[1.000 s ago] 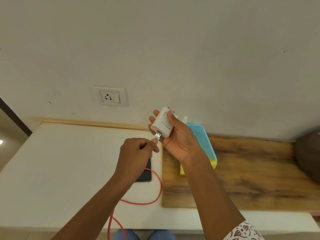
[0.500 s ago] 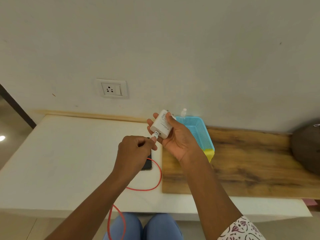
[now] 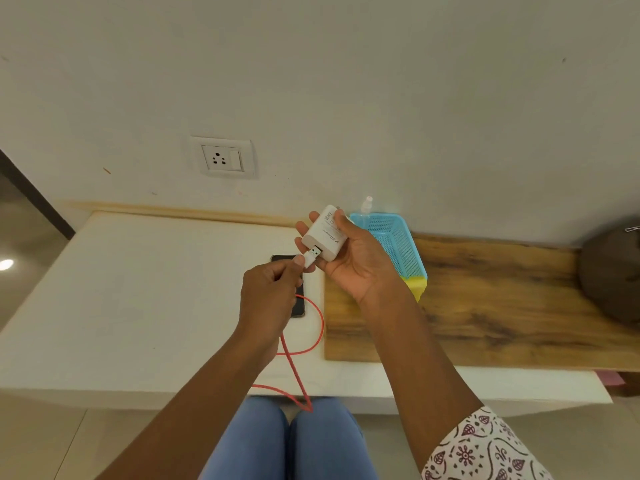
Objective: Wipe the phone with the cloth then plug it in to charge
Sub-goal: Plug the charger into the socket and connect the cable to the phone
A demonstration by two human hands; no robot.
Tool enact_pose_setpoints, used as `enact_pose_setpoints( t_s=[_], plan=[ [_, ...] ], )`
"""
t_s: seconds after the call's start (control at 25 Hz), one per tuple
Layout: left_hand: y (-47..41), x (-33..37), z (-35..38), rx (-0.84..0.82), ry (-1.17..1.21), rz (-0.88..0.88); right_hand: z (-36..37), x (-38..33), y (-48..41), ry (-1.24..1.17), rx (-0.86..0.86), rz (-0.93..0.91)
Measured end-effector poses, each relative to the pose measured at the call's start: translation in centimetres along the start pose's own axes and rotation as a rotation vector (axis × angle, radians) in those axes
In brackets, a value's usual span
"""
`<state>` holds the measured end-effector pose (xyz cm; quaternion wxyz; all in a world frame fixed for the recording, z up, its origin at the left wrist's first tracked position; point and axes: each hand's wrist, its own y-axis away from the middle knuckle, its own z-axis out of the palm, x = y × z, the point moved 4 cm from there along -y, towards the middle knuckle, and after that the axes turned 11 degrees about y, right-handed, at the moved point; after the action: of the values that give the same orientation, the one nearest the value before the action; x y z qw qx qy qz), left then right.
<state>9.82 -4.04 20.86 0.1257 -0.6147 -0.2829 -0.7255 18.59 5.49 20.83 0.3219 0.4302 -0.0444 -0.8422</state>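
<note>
My right hand [image 3: 356,261] grips a white charger adapter [image 3: 325,233] above the counter. My left hand [image 3: 268,292] pinches the white USB plug [image 3: 312,255] of a red cable [image 3: 313,336], its metal tip at the adapter's port. The dark phone [image 3: 298,306] lies flat on the white counter [image 3: 138,289], mostly hidden under my left hand. The cable loops over the counter's front edge toward my knees. A white wall socket [image 3: 223,157] sits on the wall, up and left of my hands. A yellow cloth [image 3: 417,284] peeks from under a blue basket [image 3: 394,237].
A wooden board [image 3: 485,306] covers the counter's right part, with the blue basket at its left end and a small white bottle [image 3: 366,202] behind it. A dark round object [image 3: 613,271] sits at the far right. My blue-jeaned knees [image 3: 294,441] are below the counter edge.
The camera has tilted down, showing my knees and more floor. The USB plug's metal tip stays at the adapter's port, and both hands keep their grip.
</note>
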Motion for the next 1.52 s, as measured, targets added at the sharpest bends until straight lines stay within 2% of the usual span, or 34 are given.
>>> enact_pose_setpoints(
  t_s=[0.28, 0.52, 0.6, 0.84, 0.96, 1.04, 1.2, 1.32, 1.4, 1.44, 1.52],
  plan=[
    [0.6, -0.8, 1.0, 0.181, 0.051, 0.048, 0.3, 0.7, 0.0, 0.040, 0.000, -0.102],
    [0.0, -0.3, 1.2, 0.229, -0.020, 0.124, 0.0, 1.5, 0.0, 0.134, 0.020, -0.177],
    [-0.6, -0.1, 0.9, 0.187, -0.038, 0.099, 0.1, 1.4, -0.2, 0.141, 0.009, -0.163],
    [-2.7, 0.0, -0.6, -0.047, 0.154, -0.222, 0.8, 1.9, -1.6, 0.263, 0.041, -0.036],
    [-3.1, -0.2, -1.3, -0.127, 0.246, -0.279, 1.0, 2.3, -2.4, 0.300, 0.065, -0.012],
    [-3.5, -0.6, -1.7, -0.161, 0.212, -0.263, 0.9, 2.6, -2.9, 0.340, 0.072, 0.003],
    [-4.7, -1.3, -2.5, -0.185, 0.240, -0.205, 1.5, 3.6, -3.8, 0.582, 0.022, 0.025],
    [-6.2, -0.8, -3.5, -0.198, 0.332, -0.184, 1.2, 3.8, -5.3, 0.601, -0.017, 0.012],
    [-8.0, 0.5, -4.5, -0.172, 0.402, -0.142, -0.2, 4.6, -6.3, 0.681, 0.015, 0.042],
    [-9.1, 1.2, -5.0, -0.160, 0.431, -0.123, -1.3, 5.6, -6.6, 0.793, 0.047, 0.092],
    [-11.4, 2.4, -5.8, -0.147, 0.443, -0.102, -4.5, 8.1, -7.2, 1.238, 0.080, 0.159]
  ],
)
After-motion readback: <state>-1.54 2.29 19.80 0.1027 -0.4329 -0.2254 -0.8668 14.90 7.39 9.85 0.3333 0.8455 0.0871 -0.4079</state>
